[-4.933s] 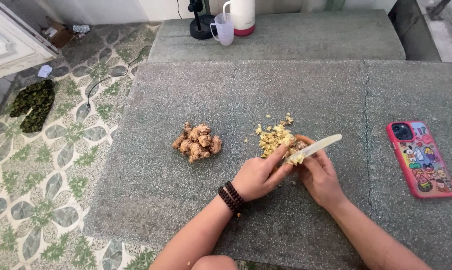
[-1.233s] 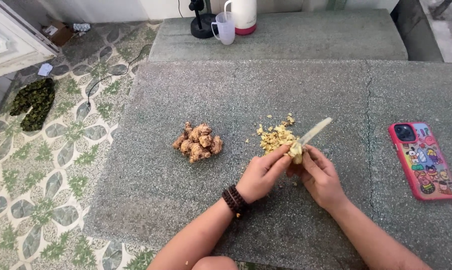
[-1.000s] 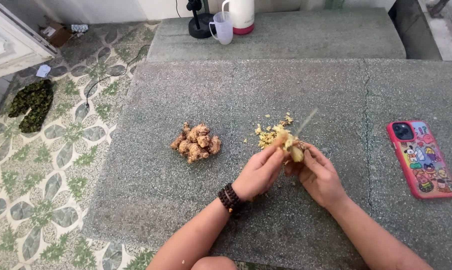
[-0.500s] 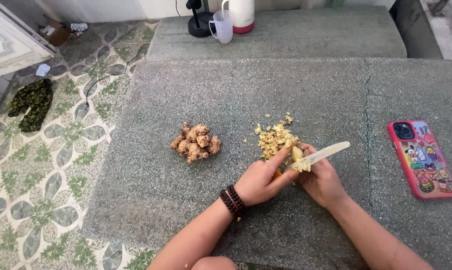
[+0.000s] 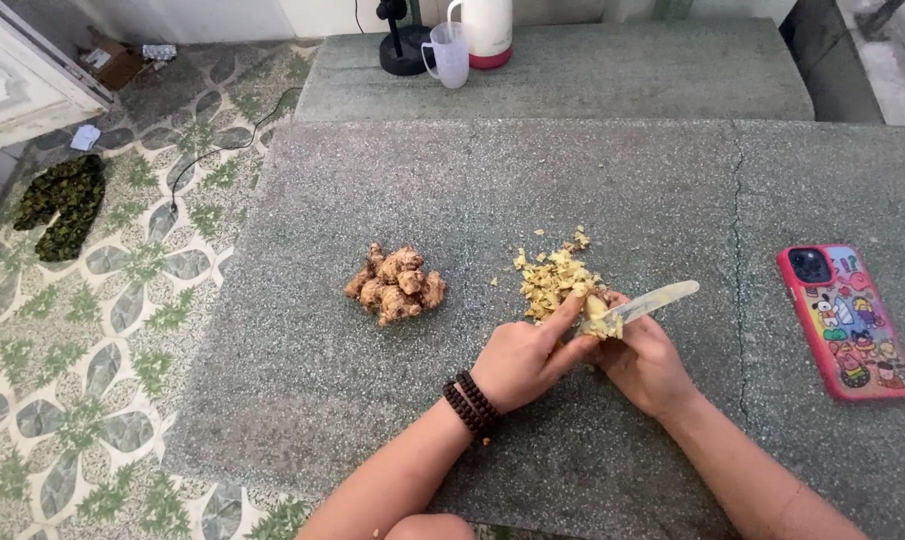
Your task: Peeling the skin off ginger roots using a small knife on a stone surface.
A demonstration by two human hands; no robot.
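Note:
My left hand (image 5: 524, 358), with a dark bead bracelet on its wrist, pinches a small pale piece of ginger (image 5: 594, 308) over the grey stone table (image 5: 472, 190). My right hand (image 5: 644, 362) grips a pale knife (image 5: 650, 303) whose blade lies against that piece and points right. Just beyond my fingers lies a heap of yellowish peelings and bits (image 5: 554, 278). A pile of unpeeled brown ginger roots (image 5: 396, 284) sits to the left of it.
A phone in a red cartoon-print case (image 5: 846, 320) lies at the right of the table. At the far edge stand a clear measuring jug (image 5: 448, 54), a white and red flask (image 5: 484, 32) and a black stand base (image 5: 400, 50). Patterned floor tiles lie left.
The knife swung up toward the peelings about a second ago and has come back to lie flat, pointing right. Both hands stay over the same spot.

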